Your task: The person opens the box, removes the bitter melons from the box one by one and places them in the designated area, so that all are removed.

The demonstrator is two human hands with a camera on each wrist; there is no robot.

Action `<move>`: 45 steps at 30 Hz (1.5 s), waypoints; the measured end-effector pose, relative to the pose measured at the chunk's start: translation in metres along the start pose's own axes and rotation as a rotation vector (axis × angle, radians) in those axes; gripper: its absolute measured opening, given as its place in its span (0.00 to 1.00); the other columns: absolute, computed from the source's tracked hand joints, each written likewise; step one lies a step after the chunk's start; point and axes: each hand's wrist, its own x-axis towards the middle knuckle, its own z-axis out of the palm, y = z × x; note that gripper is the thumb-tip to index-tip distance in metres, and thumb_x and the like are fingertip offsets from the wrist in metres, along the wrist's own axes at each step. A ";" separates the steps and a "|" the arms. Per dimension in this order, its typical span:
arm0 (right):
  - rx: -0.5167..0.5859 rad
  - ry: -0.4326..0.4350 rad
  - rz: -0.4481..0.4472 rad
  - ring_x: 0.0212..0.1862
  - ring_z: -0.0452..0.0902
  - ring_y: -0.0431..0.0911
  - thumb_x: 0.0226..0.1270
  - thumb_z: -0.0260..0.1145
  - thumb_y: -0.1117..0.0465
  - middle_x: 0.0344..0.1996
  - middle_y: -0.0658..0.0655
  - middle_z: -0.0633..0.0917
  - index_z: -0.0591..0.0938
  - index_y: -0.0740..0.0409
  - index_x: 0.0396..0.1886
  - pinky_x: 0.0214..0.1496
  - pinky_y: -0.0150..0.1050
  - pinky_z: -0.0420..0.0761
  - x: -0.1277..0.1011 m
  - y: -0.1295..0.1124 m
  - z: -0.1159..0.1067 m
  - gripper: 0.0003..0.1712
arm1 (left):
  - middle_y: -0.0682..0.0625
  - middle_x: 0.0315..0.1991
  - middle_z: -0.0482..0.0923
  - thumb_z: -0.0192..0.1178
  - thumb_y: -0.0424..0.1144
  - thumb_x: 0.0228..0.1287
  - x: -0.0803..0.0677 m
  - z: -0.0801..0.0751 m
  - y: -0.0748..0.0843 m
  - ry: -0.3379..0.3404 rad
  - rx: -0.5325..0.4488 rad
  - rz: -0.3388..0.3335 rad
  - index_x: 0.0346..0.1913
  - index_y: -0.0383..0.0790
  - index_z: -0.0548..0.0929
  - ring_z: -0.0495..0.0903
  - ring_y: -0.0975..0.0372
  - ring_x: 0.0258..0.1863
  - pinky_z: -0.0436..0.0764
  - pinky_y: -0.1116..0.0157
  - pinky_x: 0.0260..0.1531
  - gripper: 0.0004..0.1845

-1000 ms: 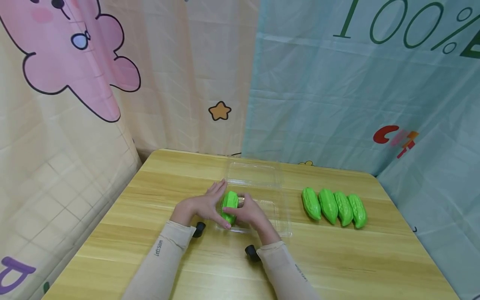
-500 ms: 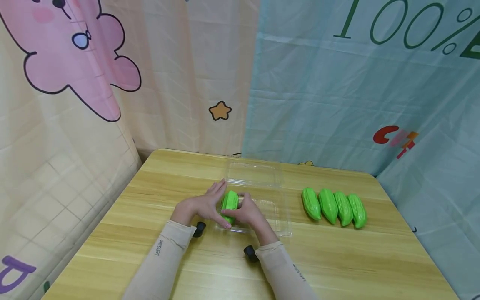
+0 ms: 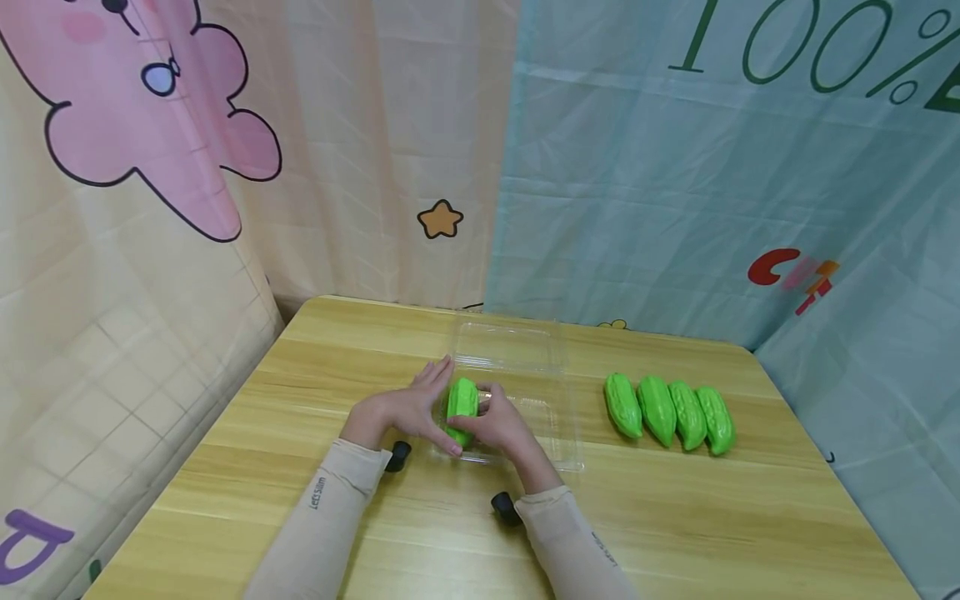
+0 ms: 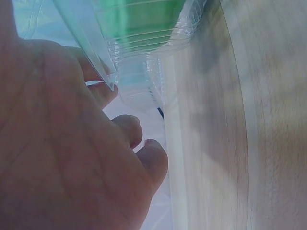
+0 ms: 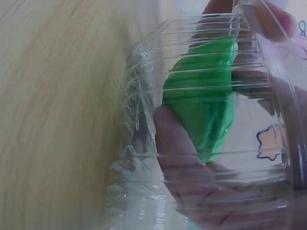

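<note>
A green bitter melon (image 3: pixel 462 400) stands lengthwise at the left end of a clear plastic clamshell box (image 3: pixel 567 442), whose lid (image 3: pixel 506 346) lies open behind it. My right hand (image 3: pixel 504 423) reaches into the box and grips the melon between thumb and fingers. Through the clear wall in the right wrist view, fingers (image 5: pixel 177 143) curl against the bitter melon (image 5: pixel 201 96). My left hand (image 3: pixel 408 414) is at the box's left side, thumb and fingers spread. Its fingers touch the rim in the left wrist view, below the blurred green melon (image 4: pixel 144 21).
Several more bitter melons (image 3: pixel 670 412) lie side by side in a row on the right of the wooden table (image 3: pixel 675 525). Printed curtains (image 3: pixel 360 167) hang behind and beside the table. A black wrist device (image 3: pixel 505 508) sits at my right cuff.
Hardly anything differs: both hands keep their places at the box, and the gripped bitter melon shifts only very slightly. The head view tilts a little.
</note>
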 end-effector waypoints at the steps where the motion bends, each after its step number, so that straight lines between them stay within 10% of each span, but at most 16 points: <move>1: 0.007 0.004 -0.001 0.45 0.81 0.52 0.59 0.78 0.52 0.52 0.67 0.81 0.61 0.65 0.73 0.44 0.44 0.84 -0.001 -0.001 0.000 0.51 | 0.44 0.81 0.22 0.78 0.64 0.44 0.000 0.000 0.000 0.002 -0.001 0.002 0.80 0.39 0.30 0.22 0.47 0.77 0.41 0.40 0.72 0.78; 45: 0.133 0.135 -0.042 0.56 0.78 0.60 0.61 0.77 0.56 0.60 0.69 0.76 0.61 0.61 0.75 0.50 0.51 0.84 -0.016 0.002 -0.067 0.49 | 0.47 0.80 0.20 0.78 0.67 0.40 -0.001 -0.002 0.001 -0.013 -0.016 -0.014 0.80 0.42 0.28 0.21 0.48 0.77 0.38 0.41 0.73 0.80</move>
